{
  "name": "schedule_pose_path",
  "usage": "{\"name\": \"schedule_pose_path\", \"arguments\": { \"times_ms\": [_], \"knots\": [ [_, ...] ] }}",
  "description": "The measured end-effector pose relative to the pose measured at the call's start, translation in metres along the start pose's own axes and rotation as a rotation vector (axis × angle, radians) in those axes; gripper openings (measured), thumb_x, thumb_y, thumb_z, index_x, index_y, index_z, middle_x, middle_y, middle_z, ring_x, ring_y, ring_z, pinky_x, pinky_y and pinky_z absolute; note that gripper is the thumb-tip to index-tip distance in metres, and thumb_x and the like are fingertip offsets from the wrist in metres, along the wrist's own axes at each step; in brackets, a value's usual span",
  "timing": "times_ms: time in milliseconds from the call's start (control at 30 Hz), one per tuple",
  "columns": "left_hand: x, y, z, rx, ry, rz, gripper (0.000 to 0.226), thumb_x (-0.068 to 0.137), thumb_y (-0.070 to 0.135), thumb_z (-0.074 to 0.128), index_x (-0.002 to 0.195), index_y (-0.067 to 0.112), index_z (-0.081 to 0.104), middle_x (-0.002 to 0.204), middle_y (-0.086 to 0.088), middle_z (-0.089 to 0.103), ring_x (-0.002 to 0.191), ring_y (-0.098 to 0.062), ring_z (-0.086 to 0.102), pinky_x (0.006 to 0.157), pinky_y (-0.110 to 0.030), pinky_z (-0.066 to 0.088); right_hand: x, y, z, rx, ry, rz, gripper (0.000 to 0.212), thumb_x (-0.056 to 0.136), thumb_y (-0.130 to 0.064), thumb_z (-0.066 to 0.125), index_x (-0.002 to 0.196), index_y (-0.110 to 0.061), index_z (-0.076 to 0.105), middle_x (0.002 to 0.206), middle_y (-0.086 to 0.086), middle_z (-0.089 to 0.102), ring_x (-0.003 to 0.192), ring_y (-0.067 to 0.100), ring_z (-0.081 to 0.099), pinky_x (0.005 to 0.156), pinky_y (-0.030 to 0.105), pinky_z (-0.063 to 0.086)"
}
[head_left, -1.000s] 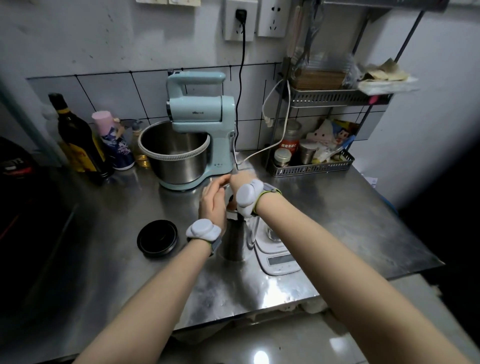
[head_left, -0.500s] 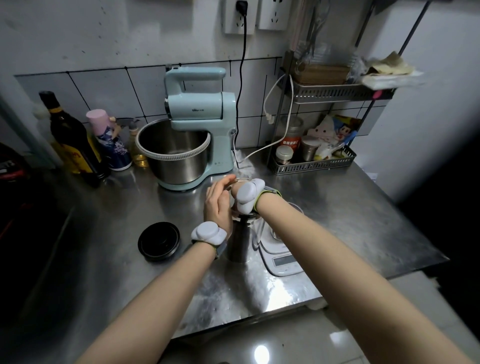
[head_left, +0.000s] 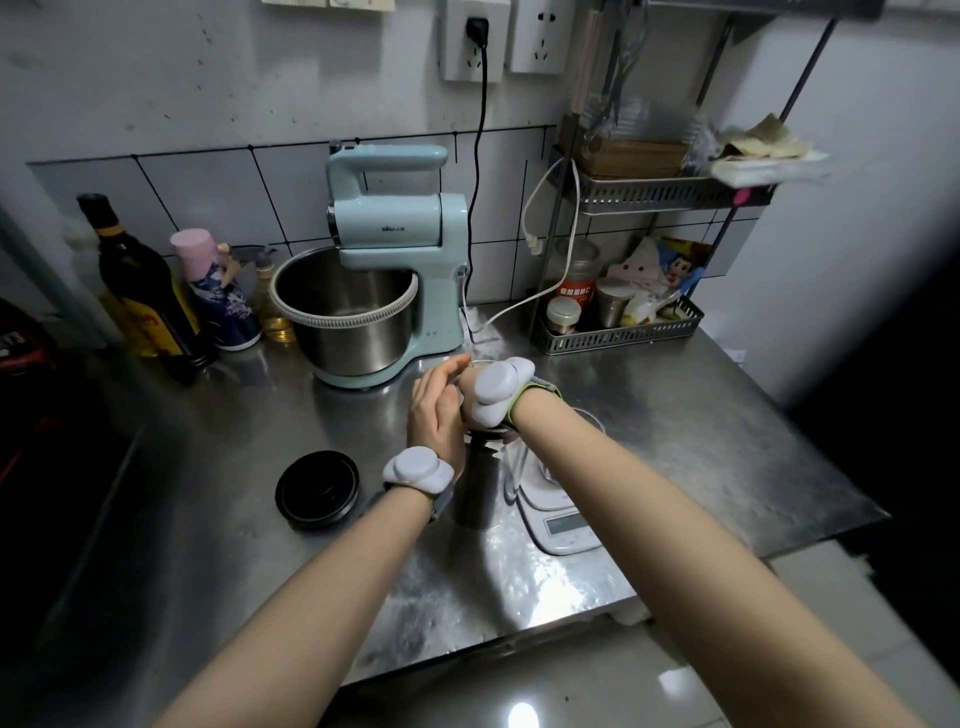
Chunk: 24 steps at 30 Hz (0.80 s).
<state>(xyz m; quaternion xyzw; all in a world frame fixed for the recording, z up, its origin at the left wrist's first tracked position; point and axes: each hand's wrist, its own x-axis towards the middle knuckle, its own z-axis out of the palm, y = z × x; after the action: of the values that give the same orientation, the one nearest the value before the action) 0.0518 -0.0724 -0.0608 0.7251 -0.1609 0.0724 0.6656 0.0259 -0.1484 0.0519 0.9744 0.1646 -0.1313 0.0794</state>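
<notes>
Mostly hidden, right hand (head_left: 467, 385) atop steel canister (head_left: 475, 488), grip unclear; left hand (head_left: 436, 415) flat

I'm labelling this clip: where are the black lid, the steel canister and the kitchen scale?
black lid (head_left: 318, 488): head view, its centre.
steel canister (head_left: 475, 493): head view, side wall near its base.
kitchen scale (head_left: 564, 525): head view, its display.

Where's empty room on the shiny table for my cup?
Bare steel counter: on the right, between the grey wire basket and the front edge; and front left, in front of the round black lid. Crowded: the back, around the pale blue stand mixer, and the middle, where the left hand and right hand work at the metal canister beside the white scale.
</notes>
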Motion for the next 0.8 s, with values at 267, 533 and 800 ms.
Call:
{"name": "schedule_pose_path", "arguments": {
  "times_ms": [267, 533, 800],
  "knots": [
    [0.000, -0.001, 0.000, 0.017, 0.017, 0.075, 0.049, 0.080, 0.030, 0.027, 0.111, 0.015, 0.062, 0.112, 0.004, 0.061, 0.113, -0.022, 0.054, 0.099, -0.044, 0.043, 0.002, 0.011, 0.001, 0.351, 0.024, 0.205, 0.016, 0.098, -0.015, 0.039, 0.083, -0.017, 0.043, 0.087, 0.002, 0.043, 0.088, 0.011, 0.037, 0.050, 0.009, 0.027],
    [0.001, -0.005, -0.001, 0.066, 0.002, 0.079, 0.048, 0.082, 0.028, 0.027, 0.113, 0.014, 0.061, 0.113, -0.004, 0.063, 0.110, -0.026, 0.056, 0.098, -0.045, 0.044, -0.012, 0.011, -0.009, 0.267, 0.093, 0.283, 0.012, 0.095, -0.023, 0.042, 0.088, -0.015, 0.046, 0.088, -0.002, 0.048, 0.084, 0.011, 0.041, 0.046, 0.013, 0.018],
    [-0.003, -0.001, -0.003, 0.120, 0.024, 0.065, 0.045, 0.084, 0.021, 0.029, 0.113, 0.008, 0.061, 0.115, -0.007, 0.063, 0.111, -0.022, 0.055, 0.098, -0.034, 0.042, -0.019, 0.019, -0.021, 0.328, 0.146, 0.299, 0.004, 0.094, -0.016, 0.051, 0.093, -0.018, 0.047, 0.094, 0.002, 0.044, 0.088, 0.014, 0.049, 0.035, 0.002, 0.035]
  ]
}}
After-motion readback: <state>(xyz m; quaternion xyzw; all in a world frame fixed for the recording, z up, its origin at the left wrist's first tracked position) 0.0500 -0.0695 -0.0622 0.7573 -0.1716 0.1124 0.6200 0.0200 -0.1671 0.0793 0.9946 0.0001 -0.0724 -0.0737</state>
